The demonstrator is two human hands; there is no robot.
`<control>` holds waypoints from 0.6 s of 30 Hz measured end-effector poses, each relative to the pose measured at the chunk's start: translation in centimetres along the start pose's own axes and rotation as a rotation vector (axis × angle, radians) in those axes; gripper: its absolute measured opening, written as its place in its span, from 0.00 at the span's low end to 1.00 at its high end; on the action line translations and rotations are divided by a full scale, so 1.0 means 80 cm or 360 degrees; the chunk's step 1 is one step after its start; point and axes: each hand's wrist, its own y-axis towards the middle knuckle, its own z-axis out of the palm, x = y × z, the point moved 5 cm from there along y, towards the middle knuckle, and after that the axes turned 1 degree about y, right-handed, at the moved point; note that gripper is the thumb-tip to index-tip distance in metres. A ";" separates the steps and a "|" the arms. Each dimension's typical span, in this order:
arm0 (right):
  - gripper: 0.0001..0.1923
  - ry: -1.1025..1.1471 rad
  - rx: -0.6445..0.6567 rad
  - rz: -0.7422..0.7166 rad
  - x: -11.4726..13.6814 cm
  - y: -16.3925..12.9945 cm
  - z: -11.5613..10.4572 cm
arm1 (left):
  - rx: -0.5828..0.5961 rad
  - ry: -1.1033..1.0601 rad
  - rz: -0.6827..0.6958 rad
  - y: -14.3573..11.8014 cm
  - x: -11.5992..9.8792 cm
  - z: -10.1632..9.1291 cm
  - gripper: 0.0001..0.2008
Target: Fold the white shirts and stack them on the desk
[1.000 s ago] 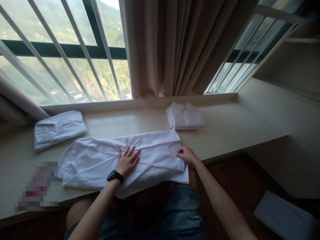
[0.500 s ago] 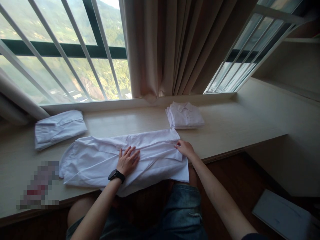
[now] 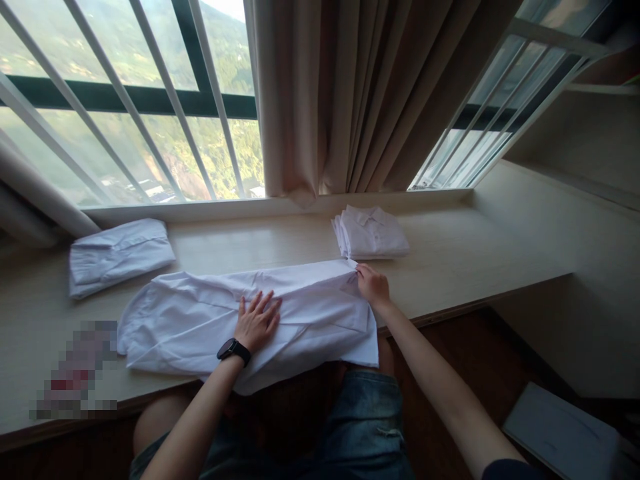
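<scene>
A white shirt [image 3: 190, 320] lies partly folded across the table in front of me, its near edge hanging over the table's front. My left hand [image 3: 257, 321], with a black watch on the wrist, rests flat on the middle of the cloth, fingers spread. At the shirt's right end, my right hand [image 3: 373, 283] pinches the cloth near the far corner. Just beyond that hand sits a stack of folded white shirts [image 3: 373, 232], collar showing on top. Far left lies another folded white garment [image 3: 120, 253].
The pale wooden table [image 3: 450, 247] runs along a barred window [image 3: 125, 100] and a beige curtain [image 3: 295, 100]. A blurred-out item [image 3: 75, 373] lies at the left front. On the floor at right is a light grey flat box-like object [image 3: 563, 430].
My right hand has moved slightly away from me along the shirt's right end, toward its far corner, drawing the cloth with it. My left hand stays put.
</scene>
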 end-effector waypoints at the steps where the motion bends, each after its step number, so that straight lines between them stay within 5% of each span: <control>1: 0.18 0.0040 -0.0026 -0.0003 0.000 -0.008 0.000 | 0.0000 0.0009 -0.0014 0.000 0.000 0.001 0.24; 9: 0.16 0.0146 0.0097 -0.0091 -0.001 -0.082 0.047 | -0.0060 0.0027 -0.0102 0.000 0.004 0.000 0.31; 18: 0.21 0.0093 0.0018 -0.0242 -0.007 -0.073 0.037 | -0.0085 -0.0028 -0.0115 -0.003 0.009 0.002 0.34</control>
